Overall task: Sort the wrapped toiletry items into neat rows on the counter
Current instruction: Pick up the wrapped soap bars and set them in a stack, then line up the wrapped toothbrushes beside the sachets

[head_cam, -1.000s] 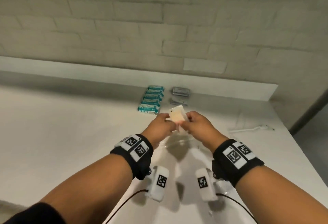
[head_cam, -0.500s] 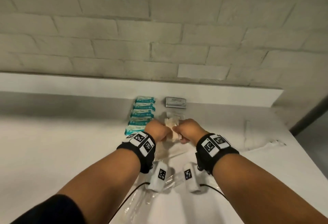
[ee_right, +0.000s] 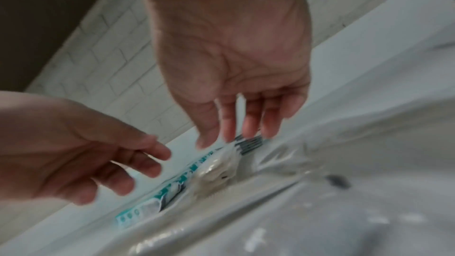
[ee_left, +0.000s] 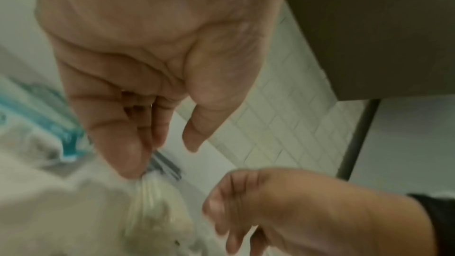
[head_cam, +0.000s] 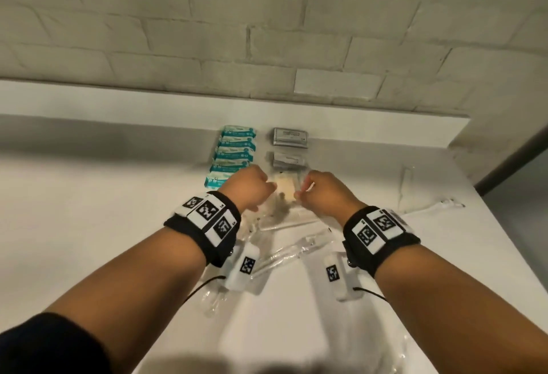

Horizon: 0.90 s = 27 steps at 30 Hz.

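Both hands are being lowered from the raised position of a second ago, and the beige packet (head_cam: 286, 190), then pinched aloft, is now lying on the counter (head_cam: 89, 225) toward its back edge, in line below two grey packets (head_cam: 290, 148) and beside the teal row (head_cam: 234, 155). The left hand (head_cam: 247, 188) is being kept loosely curled, fingertips (ee_left: 133, 170) touching the packet's wrapper edge, not pinching. The right hand (head_cam: 323, 193) is hovering, fingers (ee_right: 248, 124) relaxed and slightly spread, holding nothing. The packet should be squared with the grey packets before release. Clear wrapped items (head_cam: 284, 252) nearer the front edge are awaiting sorting.
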Tool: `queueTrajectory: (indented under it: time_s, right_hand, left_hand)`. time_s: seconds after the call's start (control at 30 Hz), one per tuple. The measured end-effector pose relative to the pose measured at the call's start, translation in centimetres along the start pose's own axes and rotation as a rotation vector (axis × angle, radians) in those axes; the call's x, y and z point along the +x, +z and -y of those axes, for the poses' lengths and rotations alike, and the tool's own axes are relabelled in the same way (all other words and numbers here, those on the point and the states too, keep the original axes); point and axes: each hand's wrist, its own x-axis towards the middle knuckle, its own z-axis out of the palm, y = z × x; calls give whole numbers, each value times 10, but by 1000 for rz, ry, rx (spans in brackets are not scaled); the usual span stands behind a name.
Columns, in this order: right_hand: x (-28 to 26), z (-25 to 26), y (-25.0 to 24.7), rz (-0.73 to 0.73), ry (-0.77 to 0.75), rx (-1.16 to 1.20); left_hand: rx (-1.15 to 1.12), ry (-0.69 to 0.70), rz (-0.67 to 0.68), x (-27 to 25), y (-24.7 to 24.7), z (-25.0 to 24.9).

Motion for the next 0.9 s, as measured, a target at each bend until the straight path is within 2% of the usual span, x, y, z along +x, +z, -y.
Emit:
queueTrajectory:
  time_s: [0.1,0.2,0.3,0.4,0.5,0.6,0.7,0.8,0.9]
  right_hand:
    - [-35,-12,1,196,-187,-306]
    - [-60,-17,6,192,-285,-521]
    - [-85,-15,10,150,-310,-522]
    - [-113,-15,20,237,-386,-633]
    - [-127,-17,25,221,-435,-734]
    - [-130,-22,10,205,-418,-592]
    - [-135,-36,-21,123,-328,-350]
    - [-136,-66,-59,8,-152,-100]
    - [-138,-107,-90,-104,-18,13]
  left_hand:
    - [350,33,68,-35,-16,12]
    - [631,25,203,-69,-13,27]
    - [610,9,274,-95,2,42]
    - [545,-18,253,-104,12,52]
    - [575,1,217,-108,11,54]
    - [490,36,59,-115,7,53]
    - [267,62,-92,-121,8,43]
    - [38,99,-65,-123,22,22]
    - [93,201,-11,-125,47,-1]
